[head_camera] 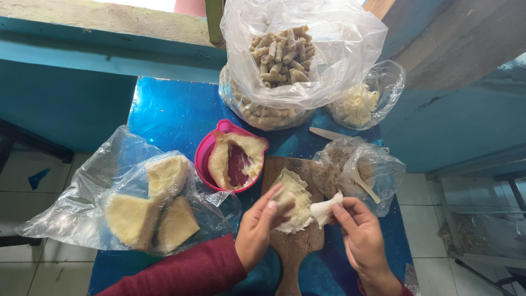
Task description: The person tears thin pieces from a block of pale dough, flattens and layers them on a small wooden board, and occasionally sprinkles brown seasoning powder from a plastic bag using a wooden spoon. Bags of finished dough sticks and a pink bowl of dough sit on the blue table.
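Observation:
My left hand, in a dark red sleeve, pinches a small pale lump of filling over a stack of thin square dough wrappers. The stack lies on a wooden cutting board. My right hand holds a folded white wrapper between thumb and fingers, just right of the stack. A pink bowl with pale dough paste along its walls stands behind the board, to the left.
A blue table carries a big clear bag of finished rolls, a small bag of pale wrappers, a bag holding a wooden stick, a knife, and a bag of yellow wedge blocks.

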